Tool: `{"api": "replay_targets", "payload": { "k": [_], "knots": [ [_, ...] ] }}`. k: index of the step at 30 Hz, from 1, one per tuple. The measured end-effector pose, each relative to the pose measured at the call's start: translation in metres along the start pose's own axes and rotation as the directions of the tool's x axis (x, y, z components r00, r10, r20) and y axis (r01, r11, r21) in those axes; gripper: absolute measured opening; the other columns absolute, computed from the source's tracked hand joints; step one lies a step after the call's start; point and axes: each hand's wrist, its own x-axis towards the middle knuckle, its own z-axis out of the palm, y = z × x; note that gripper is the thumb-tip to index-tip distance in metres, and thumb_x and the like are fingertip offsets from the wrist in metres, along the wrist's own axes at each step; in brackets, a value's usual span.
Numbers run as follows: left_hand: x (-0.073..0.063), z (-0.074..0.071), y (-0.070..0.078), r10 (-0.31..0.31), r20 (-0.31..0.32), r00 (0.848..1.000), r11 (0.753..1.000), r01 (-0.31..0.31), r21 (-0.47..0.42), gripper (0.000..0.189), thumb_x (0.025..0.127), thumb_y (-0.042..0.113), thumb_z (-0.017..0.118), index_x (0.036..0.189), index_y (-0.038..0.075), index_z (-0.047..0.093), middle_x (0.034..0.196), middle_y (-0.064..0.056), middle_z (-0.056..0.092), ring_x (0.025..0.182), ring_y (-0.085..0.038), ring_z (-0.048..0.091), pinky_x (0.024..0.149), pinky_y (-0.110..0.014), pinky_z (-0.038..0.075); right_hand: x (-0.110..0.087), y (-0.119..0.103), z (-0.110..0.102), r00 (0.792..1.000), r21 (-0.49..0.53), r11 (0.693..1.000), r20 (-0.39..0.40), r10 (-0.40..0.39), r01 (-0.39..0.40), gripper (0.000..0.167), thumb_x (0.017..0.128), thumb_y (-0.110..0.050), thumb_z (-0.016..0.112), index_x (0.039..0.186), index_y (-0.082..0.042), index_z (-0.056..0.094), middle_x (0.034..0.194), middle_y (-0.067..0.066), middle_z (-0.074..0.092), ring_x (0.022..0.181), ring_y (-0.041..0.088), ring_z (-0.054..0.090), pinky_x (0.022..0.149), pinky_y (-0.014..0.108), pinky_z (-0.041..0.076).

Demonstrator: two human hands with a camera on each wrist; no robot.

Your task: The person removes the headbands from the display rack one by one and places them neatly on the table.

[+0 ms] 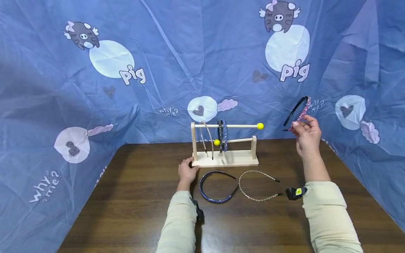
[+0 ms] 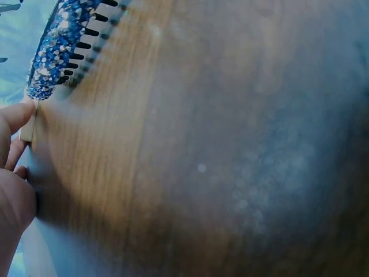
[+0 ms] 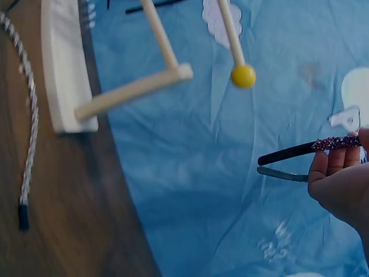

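Note:
My right hand (image 1: pixel 308 135) pinches a pink glittery headband (image 1: pixel 304 109) with black comb teeth, raised off the table to the right of the wooden stand (image 1: pixel 224 162). In the right wrist view its dark ends point left, toward the rod tipped with a yellow ball (image 3: pixel 243 75). With thumb and fingers, my left hand (image 1: pixel 187 170) grips the left end of the stand's base. Braided headbands (image 1: pixel 207 135) and glittery dark and blue headbands (image 1: pixel 225 135) hang from the stand's rods. In front of it lie a blue glittery headband (image 1: pixel 216 201) and a braided headband (image 1: pixel 253 199).
The brown wooden table (image 1: pixel 126 211) backs onto a blue printed cloth (image 1: pixel 164 70). A second, lower rod (image 1: pixel 240 140) ends in another yellow ball (image 1: pixel 216 142). The two loose headbands lie between my forearms.

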Motion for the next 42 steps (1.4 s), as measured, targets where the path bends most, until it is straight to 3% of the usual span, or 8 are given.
{"api": "replay_targets", "payload": {
  "k": [6, 11, 15, 18, 21, 27, 36, 42],
  "knots": [
    [0.003, -0.002, 0.0, 0.023, -0.015, 1.0, 1.0, -0.023, 0.005, 0.042, 0.075, 0.004, 0.074, 0.115, -0.001, 0.063, 0.119, -0.02, 0.059, 0.124, -0.04, 0.039, 0.107, -0.052, 0.017, 0.005, 0.005, -0.022, 0.999, -0.111, 0.993, -0.03, -0.042, 0.038, 0.034, 0.079, 0.028, 0.047, 0.088, -0.003, 0.06, 0.07, 0.008, 0.057, 0.063, 0.013, 0.055, 0.056, 0.019, 0.051],
    [0.003, -0.002, 0.0, 0.032, -0.016, 0.999, 0.999, -0.032, 0.012, 0.042, 0.074, 0.005, 0.075, 0.115, -0.001, 0.063, 0.119, -0.02, 0.059, 0.124, -0.041, 0.04, 0.107, -0.053, 0.018, 0.004, 0.015, -0.045, 1.0, -0.337, 0.941, -0.018, -0.009, 0.003, 0.034, 0.079, 0.024, 0.052, 0.082, -0.009, 0.064, 0.07, 0.001, 0.057, 0.064, 0.008, 0.052, 0.055, 0.013, 0.046],
    [0.003, -0.001, 0.001, 0.027, -0.005, 1.0, 0.999, -0.027, 0.019, 0.043, 0.075, 0.006, 0.075, 0.116, 0.0, 0.063, 0.12, -0.019, 0.058, 0.124, -0.041, 0.039, 0.107, -0.052, 0.018, -0.002, 0.022, -0.062, 0.996, -0.532, 0.846, 0.062, 0.058, -0.016, 0.029, 0.08, 0.017, 0.058, 0.084, -0.011, 0.066, 0.07, -0.005, 0.059, 0.064, 0.004, 0.052, 0.057, 0.012, 0.044],
    [0.002, 0.0, 0.001, 0.023, -0.002, 1.0, 1.0, -0.023, 0.02, 0.042, 0.076, 0.007, 0.075, 0.116, 0.001, 0.063, 0.12, -0.019, 0.058, 0.124, -0.04, 0.04, 0.107, -0.051, 0.018, -0.006, 0.028, -0.072, 0.984, -0.679, 0.733, 0.145, 0.102, 0.024, 0.016, 0.081, 0.012, 0.06, 0.091, 0.001, 0.064, 0.071, -0.009, 0.06, 0.064, 0.001, 0.052, 0.057, 0.012, 0.042],
    [0.001, 0.0, 0.001, 0.022, 0.0, 1.0, 1.0, -0.022, 0.019, 0.043, 0.075, 0.007, 0.075, 0.115, 0.001, 0.064, 0.12, -0.019, 0.058, 0.124, -0.04, 0.04, 0.106, -0.052, 0.019, -0.009, 0.036, -0.082, 0.967, -0.771, 0.632, 0.21, 0.147, 0.071, 0.018, 0.082, 0.01, 0.059, 0.099, 0.016, 0.057, 0.073, -0.01, 0.06, 0.066, 0.0, 0.051, 0.057, 0.013, 0.041],
    [0.001, 0.0, 0.0, 0.029, -0.008, 1.0, 1.0, -0.029, 0.012, 0.042, 0.074, 0.006, 0.076, 0.114, 0.0, 0.064, 0.119, -0.019, 0.059, 0.123, -0.041, 0.041, 0.106, -0.053, 0.019, -0.019, 0.047, -0.09, 0.938, -0.835, 0.538, 0.271, 0.218, 0.116, 0.024, 0.082, 0.008, 0.061, 0.103, 0.019, 0.057, 0.074, -0.009, 0.058, 0.068, 0.0, 0.049, 0.058, 0.015, 0.04],
    [0.0, -0.001, -0.002, 0.023, 0.004, 1.0, 1.0, -0.023, 0.011, 0.043, 0.074, 0.005, 0.075, 0.115, 0.0, 0.064, 0.119, -0.02, 0.059, 0.123, -0.041, 0.04, 0.106, -0.053, 0.018, -0.024, 0.056, -0.101, 0.877, -0.923, 0.346, 0.301, 0.376, 0.169, 0.022, 0.08, 0.001, 0.065, 0.099, 0.012, 0.064, 0.09, 0.019, 0.065, 0.073, 0.011, 0.051, 0.06, 0.019, 0.042],
    [0.001, -0.001, -0.003, 0.044, 0.003, 0.999, 0.999, -0.044, -0.005, 0.042, 0.073, 0.004, 0.075, 0.113, -0.001, 0.064, 0.118, -0.02, 0.059, 0.123, -0.043, 0.04, 0.106, -0.055, 0.017, -0.022, 0.064, -0.106, 0.845, -0.935, 0.278, 0.325, 0.425, 0.22, 0.017, 0.079, 0.004, 0.068, 0.094, 0.011, 0.066, 0.092, 0.023, 0.065, 0.075, 0.017, 0.052, 0.06, 0.02, 0.042]
  ]
}}
